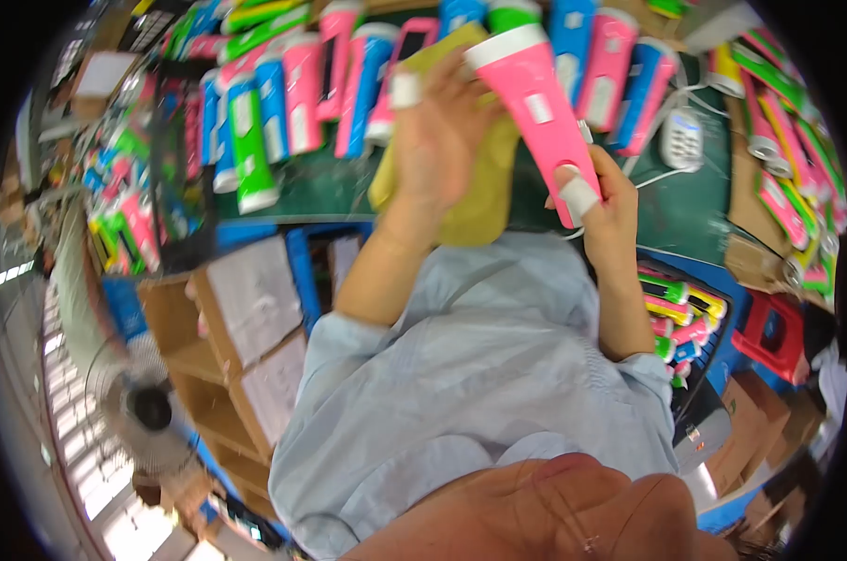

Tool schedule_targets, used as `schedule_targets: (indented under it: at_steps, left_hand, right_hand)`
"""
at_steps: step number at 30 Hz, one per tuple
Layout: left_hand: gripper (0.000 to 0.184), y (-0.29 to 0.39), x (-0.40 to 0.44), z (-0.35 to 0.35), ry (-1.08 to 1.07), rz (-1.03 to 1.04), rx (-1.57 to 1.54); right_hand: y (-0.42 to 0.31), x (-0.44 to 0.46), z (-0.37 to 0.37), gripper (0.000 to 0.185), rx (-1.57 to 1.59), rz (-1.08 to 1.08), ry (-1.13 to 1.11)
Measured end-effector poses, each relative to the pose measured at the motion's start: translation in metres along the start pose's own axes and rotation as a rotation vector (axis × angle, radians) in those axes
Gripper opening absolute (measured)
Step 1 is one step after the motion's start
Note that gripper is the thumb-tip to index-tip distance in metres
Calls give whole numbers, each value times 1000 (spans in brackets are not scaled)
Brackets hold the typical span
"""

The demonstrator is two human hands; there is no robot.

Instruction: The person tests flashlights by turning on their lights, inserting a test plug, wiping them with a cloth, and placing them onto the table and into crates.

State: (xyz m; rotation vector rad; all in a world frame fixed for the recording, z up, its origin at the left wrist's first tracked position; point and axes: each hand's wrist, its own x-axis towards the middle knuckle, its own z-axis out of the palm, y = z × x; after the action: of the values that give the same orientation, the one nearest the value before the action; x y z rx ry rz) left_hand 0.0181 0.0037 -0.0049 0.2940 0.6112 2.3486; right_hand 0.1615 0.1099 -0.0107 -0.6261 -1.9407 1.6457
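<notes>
Nearest to the camera, a part of the person's face (535, 514) is seen at the lower edge, and after it the light blue clothing (479, 346) is seen. Both forearms are stretched forward from the short sleeves, over the dark green surface (320, 187).

By the right hand (610, 201), a pink flashlight (545, 107) with a white head rim is held above the surface. The narrow tail end is pinched between the thumb, which is wrapped with white tape, and the other fingers, which are partly hidden behind it. The flashlight is tilted, with its wide head directed to the upper left, beside the left hand.

The left hand (442, 136) is raised with the palm turned partly to the camera. Its fingers are loosely bent and a little apart, and white tape is seen on one digit. If the flashlight head is touched by the fingertips, it cannot be told.

Behind the left hand, a yellow cloth (484, 201) is seen. Pink, blue and green flashlights (302, 93) are lined along the far side of the surface. A white keypad device (682, 138) with a cable is placed to the right of the held flashlight.
</notes>
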Motion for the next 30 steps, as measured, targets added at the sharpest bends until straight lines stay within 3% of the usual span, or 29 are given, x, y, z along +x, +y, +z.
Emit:
schedule_targets:
  at_steps: [2,3,7,11,13,15,18,20,21,23,24,26,29,30]
  left_hand:
    - [65,9,0,-4,-36,39,306]
    - [62,17,-1,-5,-24,-5,293]
    - [48,38,1,-18,31,-123,312]
    - [37,34,9,-19,78,-185,308]
    - [34,36,13,-15,34,-164,352]
    - [33,51,21,-13,6,-116,485]
    - [30,92,47,-15,-7,-66,788]
    - [27,121,78,-28,29,144,1173]
    - [28,141,99,-41,63,258,1478]
    - [26,189,152,-84,94,511,1971]
    - [25,213,179,-110,90,659,2158]
    - [33,253,218,-137,88,529,2352]
    - [36,285,266,-163,77,515,2527]
    - [37,286,269,-155,-15,380,2499]
  right_hand:
    - [-10,9,-26,30,364,129,228]
    - [-13,17,-53,30,409,141,312]
    - [-13,91,-178,35,414,-103,648]
    - [5,208,-353,40,157,-31,673]
    - [11,256,-402,44,10,1,618]
    - [-17,254,-373,45,-204,10,630]
    - [-51,180,-254,42,-316,-134,685]
    - [-62,111,-163,40,-469,-134,720]
    - [-63,83,-125,39,-593,-118,657]
    - [-4,55,-102,24,-706,-674,239]
    - [-5,43,-74,16,-796,-659,85]
    - [7,33,-32,15,-624,-403,41]
    - [34,29,-9,17,-741,-375,-7]
    - [34,30,-10,17,-708,-318,-10]
